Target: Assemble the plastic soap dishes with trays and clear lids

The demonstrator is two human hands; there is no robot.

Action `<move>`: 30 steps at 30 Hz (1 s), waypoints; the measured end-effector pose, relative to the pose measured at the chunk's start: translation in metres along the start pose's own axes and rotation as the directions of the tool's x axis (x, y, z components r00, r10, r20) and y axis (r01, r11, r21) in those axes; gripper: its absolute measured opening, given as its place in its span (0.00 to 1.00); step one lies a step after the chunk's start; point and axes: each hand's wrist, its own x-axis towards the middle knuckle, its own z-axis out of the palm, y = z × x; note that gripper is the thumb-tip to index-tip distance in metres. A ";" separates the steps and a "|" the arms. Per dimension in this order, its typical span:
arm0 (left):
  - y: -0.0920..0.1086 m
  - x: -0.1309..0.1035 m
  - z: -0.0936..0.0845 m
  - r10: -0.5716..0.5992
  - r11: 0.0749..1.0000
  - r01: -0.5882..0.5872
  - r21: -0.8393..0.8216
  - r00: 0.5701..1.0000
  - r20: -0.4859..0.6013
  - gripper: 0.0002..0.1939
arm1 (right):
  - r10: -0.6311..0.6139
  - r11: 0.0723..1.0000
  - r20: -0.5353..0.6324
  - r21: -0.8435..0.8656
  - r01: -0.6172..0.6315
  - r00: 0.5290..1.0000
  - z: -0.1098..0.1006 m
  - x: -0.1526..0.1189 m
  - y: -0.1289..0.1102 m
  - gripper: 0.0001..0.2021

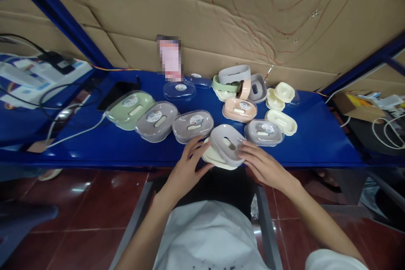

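Grey tray (227, 143) atop cream base (212, 157), gripped by left hand (186, 164), right hand (262, 164) fingers.

Row of closed soap boxes (158, 120) on table (316, 143), loose trays (280, 105) behind right, phone (115, 93) far left.

A green closed case (130, 110) sat at ten o'clock on the blue bench (316, 139); a pink one (239, 109) lay at one o'clock beside cream trays (281, 121).

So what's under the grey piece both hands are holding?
A cream tray sits under the grey piece, showing at its left and lower edge. The left hand and right hand grip the sides. The rest of the tray is covered.
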 end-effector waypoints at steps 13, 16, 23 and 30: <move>-0.004 0.001 -0.002 0.106 0.992 -0.105 0.065 0.994 -0.023 0.17 | 0.009 0.999 0.023 0.043 -0.010 1.000 0.016 0.020 -0.007 0.22; -0.005 -0.001 -0.001 0.119 0.992 -0.118 0.049 0.992 -0.034 0.17 | -0.021 0.999 0.008 0.044 0.021 1.000 0.013 0.018 -0.009 0.23; -0.006 -0.001 0.002 0.133 0.987 -0.126 0.102 0.989 -0.066 0.19 | -0.023 1.000 -0.050 -0.008 0.022 0.998 0.016 0.022 -0.013 0.16; -0.010 0.001 0.003 0.189 0.980 -0.186 0.075 0.981 -0.037 0.18 | -0.046 0.989 -0.091 -0.143 0.033 0.995 0.034 0.020 -0.016 0.16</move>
